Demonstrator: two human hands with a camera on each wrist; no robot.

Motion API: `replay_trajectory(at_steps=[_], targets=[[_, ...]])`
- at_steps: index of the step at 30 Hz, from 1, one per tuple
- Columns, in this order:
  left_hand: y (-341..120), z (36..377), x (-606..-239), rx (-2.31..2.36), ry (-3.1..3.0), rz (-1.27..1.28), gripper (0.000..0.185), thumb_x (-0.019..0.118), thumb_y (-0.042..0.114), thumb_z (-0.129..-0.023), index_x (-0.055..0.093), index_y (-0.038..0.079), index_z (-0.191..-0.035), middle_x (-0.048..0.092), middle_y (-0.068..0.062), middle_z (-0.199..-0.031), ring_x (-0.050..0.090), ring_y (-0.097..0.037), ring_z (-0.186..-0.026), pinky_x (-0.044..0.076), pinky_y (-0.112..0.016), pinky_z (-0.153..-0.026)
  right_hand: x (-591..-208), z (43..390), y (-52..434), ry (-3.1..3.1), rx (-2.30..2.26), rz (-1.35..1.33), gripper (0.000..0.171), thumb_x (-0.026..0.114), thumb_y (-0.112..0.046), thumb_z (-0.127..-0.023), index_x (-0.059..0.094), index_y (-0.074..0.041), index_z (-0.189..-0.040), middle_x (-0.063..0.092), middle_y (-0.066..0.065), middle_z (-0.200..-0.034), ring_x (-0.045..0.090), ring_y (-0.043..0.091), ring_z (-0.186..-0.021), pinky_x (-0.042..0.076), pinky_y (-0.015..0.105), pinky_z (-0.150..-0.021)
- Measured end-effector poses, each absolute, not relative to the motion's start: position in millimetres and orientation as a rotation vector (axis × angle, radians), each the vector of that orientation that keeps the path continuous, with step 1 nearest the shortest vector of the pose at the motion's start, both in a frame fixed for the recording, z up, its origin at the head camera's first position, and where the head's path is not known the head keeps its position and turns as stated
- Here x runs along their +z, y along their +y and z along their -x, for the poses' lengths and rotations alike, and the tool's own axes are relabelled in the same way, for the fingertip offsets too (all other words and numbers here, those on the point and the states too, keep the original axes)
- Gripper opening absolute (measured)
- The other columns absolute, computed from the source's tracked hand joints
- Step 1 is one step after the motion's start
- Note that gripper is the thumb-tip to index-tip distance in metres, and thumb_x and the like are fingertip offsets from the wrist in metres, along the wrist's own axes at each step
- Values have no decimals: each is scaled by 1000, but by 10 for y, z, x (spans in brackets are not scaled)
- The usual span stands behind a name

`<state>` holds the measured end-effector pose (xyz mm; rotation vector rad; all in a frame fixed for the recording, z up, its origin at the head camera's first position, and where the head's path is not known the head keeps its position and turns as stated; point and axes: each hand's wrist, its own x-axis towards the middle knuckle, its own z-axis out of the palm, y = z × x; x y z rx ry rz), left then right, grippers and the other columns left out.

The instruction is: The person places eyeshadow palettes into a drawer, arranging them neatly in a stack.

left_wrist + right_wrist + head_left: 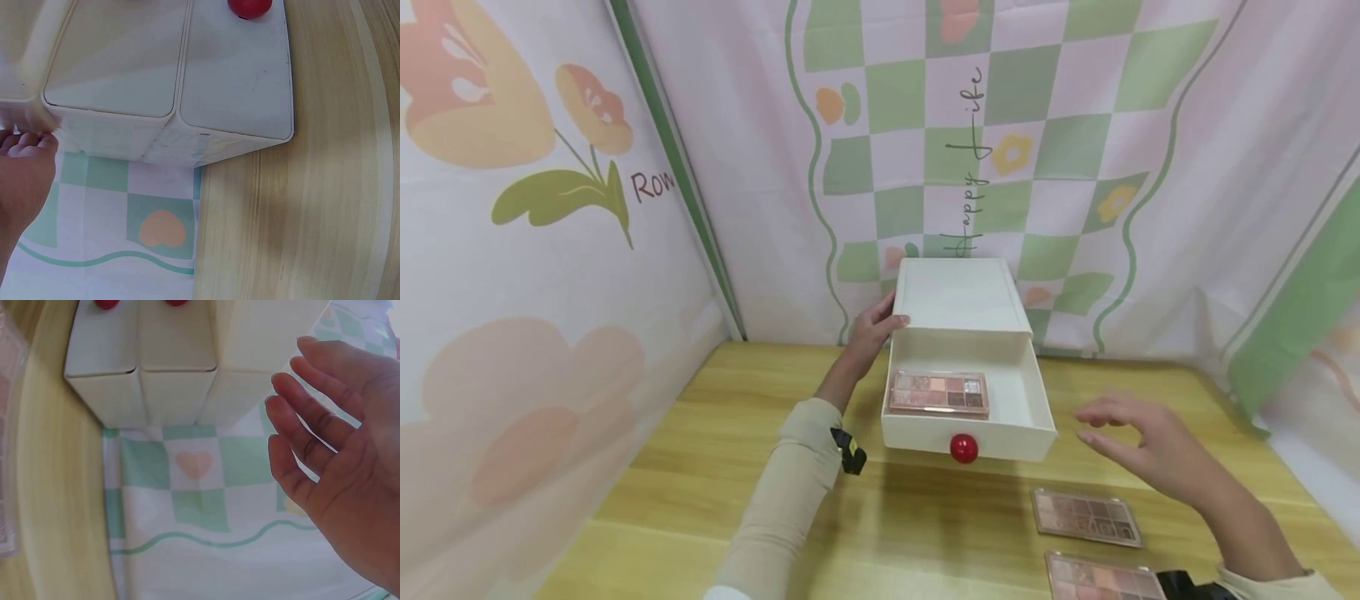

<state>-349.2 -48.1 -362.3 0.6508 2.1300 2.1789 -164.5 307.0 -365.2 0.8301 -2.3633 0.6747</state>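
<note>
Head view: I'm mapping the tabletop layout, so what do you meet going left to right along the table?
Left hand on the case's side → white drawer box with a palette in the drawer → right hand, open above the table.

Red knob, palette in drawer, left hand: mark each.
red knob (964,447), head view, middle of the ball.
eyeshadow palette (938,392), head view, pan grid.
left hand (872,331), head view, back of hand.

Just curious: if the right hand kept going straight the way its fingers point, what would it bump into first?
Probably the open drawer. The right hand hovers open above the table, fingers pointing left toward the drawer's right wall. Depth is unclear, so it might pass just in front.
</note>
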Motion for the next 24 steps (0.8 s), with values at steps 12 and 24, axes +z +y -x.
replay_trajectory(at_steps=[12,24], targets=[[-488,3483,-3621,2158,2146,-641,76,59,24,-91,29,11,-160,28,-8,-169,34,-28,-155,36,-41,-125,-4043,1621,3373,-2498,699,-750,32,83,-3,-74,75,-12,-103,70,-20,-101,60,-9,-86,55,20,-68],[-492,3474,-3617,2172,2134,-652,74,58,21,-93,29,10,-160,29,-9,-169,35,-28,-154,38,-41,-124,-4351,1582,3593,-2618,742,-673,29,82,-6,-77,74,-8,-104,74,-9,-95,58,-12,-85,52,18,-65]])
